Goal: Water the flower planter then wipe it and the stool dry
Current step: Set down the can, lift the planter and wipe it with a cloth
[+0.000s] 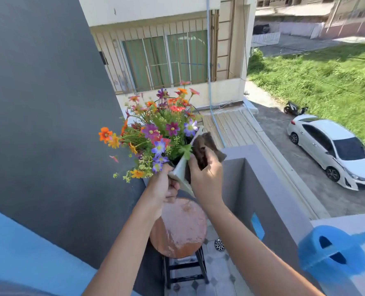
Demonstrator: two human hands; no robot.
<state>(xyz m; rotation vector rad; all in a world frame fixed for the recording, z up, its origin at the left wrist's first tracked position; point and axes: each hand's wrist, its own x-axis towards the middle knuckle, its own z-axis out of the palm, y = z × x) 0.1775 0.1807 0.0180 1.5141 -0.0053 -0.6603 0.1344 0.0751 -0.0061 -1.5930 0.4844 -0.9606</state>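
Note:
My left hand grips the near corner of a pale rectangular planter, held up and tilted above the stool. Many colourful flowers spill out of it to the left. My right hand presses a dark brown cloth against the planter's right side. Directly below stands a round stool with a worn reddish seat and black legs. A blue watering can rests on the balcony ledge at the lower right.
A grey wall rises close on the left. The grey balcony parapet runs along the right, with a floor drain on the tiled floor beside the stool. Far below are a white car and grass.

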